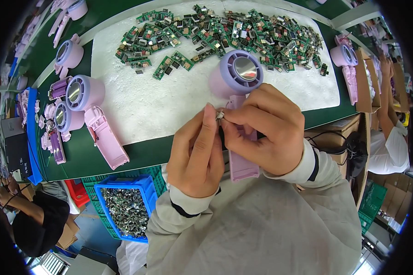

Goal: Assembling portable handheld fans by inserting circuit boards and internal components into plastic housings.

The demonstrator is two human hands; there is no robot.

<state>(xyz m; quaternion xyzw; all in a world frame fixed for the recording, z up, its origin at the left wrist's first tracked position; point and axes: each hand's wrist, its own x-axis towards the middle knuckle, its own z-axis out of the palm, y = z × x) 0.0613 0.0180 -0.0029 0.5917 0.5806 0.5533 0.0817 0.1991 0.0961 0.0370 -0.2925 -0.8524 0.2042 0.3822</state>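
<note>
A small silvery-white part, its exact kind too small to make out, is pinched between the fingertips of both hands. My left hand reaches it from the left with its fingers together. From the right, my right hand grips it between thumb and index finger. Just beneath the hands lies a handheld fan with a lilac round head and mirror-like centre. Its pink handle extends toward me, partly covered by my right hand.
Many green circuit boards lie heaped on the white mat. More fans and an opened pink handle are at left. A blue crate of small boards stands below the table edge. Co-workers sit on both sides.
</note>
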